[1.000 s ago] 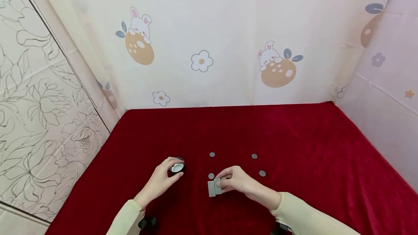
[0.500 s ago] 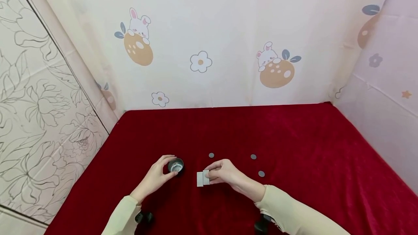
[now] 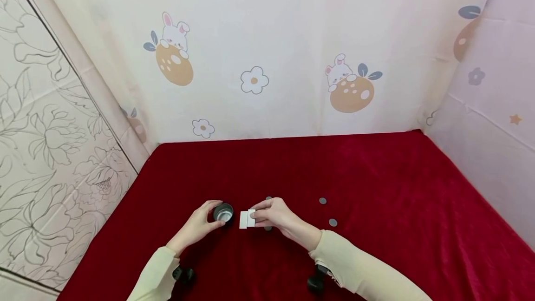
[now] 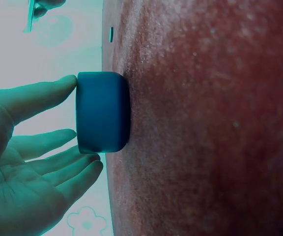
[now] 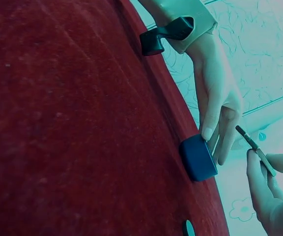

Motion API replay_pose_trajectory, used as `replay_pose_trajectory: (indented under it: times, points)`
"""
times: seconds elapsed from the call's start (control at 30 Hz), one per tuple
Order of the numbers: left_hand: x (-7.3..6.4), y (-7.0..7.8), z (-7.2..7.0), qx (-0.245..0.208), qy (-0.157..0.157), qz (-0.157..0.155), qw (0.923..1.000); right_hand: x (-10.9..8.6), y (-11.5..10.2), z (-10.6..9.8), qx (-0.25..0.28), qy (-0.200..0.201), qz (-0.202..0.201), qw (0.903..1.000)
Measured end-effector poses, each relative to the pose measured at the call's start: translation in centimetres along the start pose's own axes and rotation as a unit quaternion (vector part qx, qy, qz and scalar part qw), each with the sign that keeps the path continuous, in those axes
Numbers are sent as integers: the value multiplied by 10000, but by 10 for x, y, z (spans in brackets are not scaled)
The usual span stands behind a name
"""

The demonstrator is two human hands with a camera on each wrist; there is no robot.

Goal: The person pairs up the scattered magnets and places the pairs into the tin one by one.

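Apparently at a transfer step: pinching two adjoining pale bars (image 3: 244, 220) in right hand (image 3: 273, 212), aloft beside the upright dark cup (image 4: 102, 112); grasping it in left hand (image 3: 198, 224), nearer the left edge of the counter (image 3: 376, 171) than the right. Next, probably calling for a small leftward shift.

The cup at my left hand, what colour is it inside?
The cup is silvery grey at its inner bottom, best seen from the head view.
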State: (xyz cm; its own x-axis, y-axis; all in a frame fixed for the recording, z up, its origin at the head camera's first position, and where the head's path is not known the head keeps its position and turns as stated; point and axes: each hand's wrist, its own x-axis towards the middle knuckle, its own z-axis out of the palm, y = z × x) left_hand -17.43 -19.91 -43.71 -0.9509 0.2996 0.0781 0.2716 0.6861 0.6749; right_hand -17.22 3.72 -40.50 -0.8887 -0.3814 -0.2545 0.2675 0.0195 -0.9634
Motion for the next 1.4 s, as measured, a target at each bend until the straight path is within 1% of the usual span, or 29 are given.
replay_pose_trajectory:
  times: [0.23, 0.43, 0.63, 0.8, 0.87, 1.03, 1.2, 1.33, 1.4]
  points:
    - [2, -5, 4, -65, -106, -4, 9999, 12, 4, 9, 239, 93, -45, 9997]
    - [3, -6, 1, -345, -206, 51, 9992, 21, 3, 18, 451, 171, -56, 9988]
    - [4, -7, 0, -481, -215, -24, 9986, 31, 4, 27, 579, 247, -45, 9980]
    - [5, -8, 1, -578, -198, 35, 9981, 39, 10, 33, 643, 361, 1, 9973]
    - [5, -8, 1, -577, -194, 52, 9981, 43, 12, 35, 651, 456, 18, 9968]
    - [5, -8, 1, -571, -182, -23, 9982, 49, 16, 42, 631, 728, -12, 9953]
    - [5, -8, 0, -549, -180, -53, 9983, 54, 22, 46, 554, 912, -60, 9943]
    - [6, -9, 1, -514, -182, -108, 9985, 54, 23, 47, 455, 979, -169, 9940]
    - [6, -9, 0, -506, -182, -98, 9985, 48, 17, 49, 395, 995, -251, 9939]
